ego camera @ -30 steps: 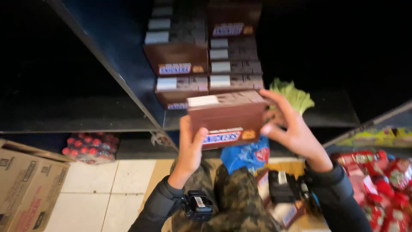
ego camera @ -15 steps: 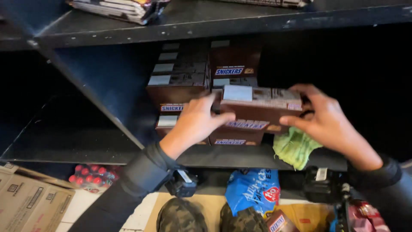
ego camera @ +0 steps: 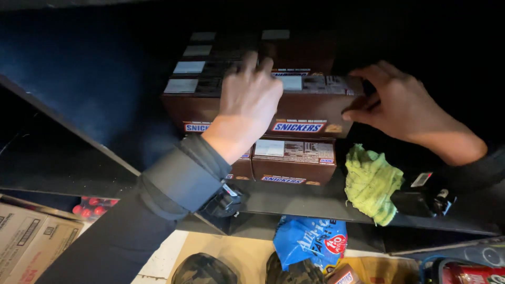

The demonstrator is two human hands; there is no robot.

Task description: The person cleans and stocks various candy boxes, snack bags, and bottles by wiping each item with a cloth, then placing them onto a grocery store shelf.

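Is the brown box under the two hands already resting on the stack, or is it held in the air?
Resting. The brown box sits flat upon the lower box, with the left hand on top and the right hand at its end.

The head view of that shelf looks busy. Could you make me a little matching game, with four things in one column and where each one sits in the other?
Things:
1. brown box
2. yellow-green cloth
3. blue bag
4. cardboard carton

Places:
A. below the shelf, centre bottom
B. between both hands, on top of another box
C. bottom left corner, on the floor
D. on the shelf, right of the stacked boxes

Pairs: 1-B, 2-D, 3-A, 4-C
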